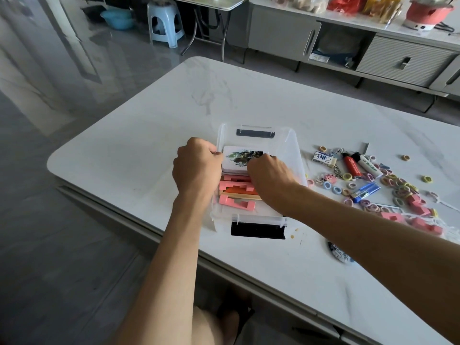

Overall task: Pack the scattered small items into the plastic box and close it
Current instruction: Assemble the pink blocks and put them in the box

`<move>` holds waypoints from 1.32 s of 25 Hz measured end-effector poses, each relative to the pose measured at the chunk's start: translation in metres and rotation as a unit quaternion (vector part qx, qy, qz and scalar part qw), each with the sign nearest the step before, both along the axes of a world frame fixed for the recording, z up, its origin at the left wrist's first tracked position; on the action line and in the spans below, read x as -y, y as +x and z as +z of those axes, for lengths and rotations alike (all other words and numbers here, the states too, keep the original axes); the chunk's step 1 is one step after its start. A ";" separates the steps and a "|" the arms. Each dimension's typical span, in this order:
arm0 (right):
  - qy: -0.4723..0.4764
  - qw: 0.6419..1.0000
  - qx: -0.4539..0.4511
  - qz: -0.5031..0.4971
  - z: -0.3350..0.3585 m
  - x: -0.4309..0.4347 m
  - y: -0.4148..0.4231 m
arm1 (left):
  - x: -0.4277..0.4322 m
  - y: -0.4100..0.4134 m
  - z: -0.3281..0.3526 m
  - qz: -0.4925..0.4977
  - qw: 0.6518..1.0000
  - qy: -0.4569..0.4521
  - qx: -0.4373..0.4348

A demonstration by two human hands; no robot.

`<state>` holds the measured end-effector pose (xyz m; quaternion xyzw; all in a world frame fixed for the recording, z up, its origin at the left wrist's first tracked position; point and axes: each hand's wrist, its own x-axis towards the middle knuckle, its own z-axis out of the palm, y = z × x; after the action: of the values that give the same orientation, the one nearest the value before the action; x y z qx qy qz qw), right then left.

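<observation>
Arms; L hand [196, 165], R hand [270, 173] clamped on tin [239, 159] in box [293, 150]; marble tbl [149, 145]; blue stool [165, 23]

The clear box [293, 155] stands open, with pink blocks [231, 202] and a white tin [236, 161] inside; hair ties [398, 188] and lighters [349, 166] lie scattered at its right.

Soft daylight, glare on floor [62, 58] at left, wide-angle edge warp, bg slightly soft

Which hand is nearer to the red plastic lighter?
Right. The right hand is left of the red plastic lighter; the left hand is farther left, across the white rectangular tin.
</observation>
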<state>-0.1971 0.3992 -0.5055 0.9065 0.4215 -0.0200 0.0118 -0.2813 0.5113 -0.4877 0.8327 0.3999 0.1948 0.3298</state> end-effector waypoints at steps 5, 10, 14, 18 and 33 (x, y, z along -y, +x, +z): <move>0.087 0.979 -0.077 -0.170 -0.006 -0.005 0.001 | -0.003 -0.005 -0.003 -0.019 1.000 -0.010 0.004; 0.081 0.969 -0.077 -0.221 -0.011 -0.011 -0.001 | 0.000 -0.008 0.000 -0.015 0.999 -0.022 0.022; 0.072 0.966 -0.071 -0.237 -0.011 -0.012 -0.001 | 0.000 -0.008 -0.001 -0.004 0.999 -0.029 0.020; 0.084 0.967 -0.064 -0.233 -0.009 -0.014 0.000 | 0.000 -0.008 -0.003 0.001 0.999 -0.031 0.023; 0.040 0.981 -0.138 -0.132 -0.001 0.001 -0.005 | -0.001 -0.009 -0.001 -0.006 0.998 -0.048 0.032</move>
<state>-0.2019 0.3987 -0.5069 0.9424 0.2966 -0.1291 -0.0853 -0.2899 0.5124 -0.4892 0.8118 0.3930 0.1993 0.3833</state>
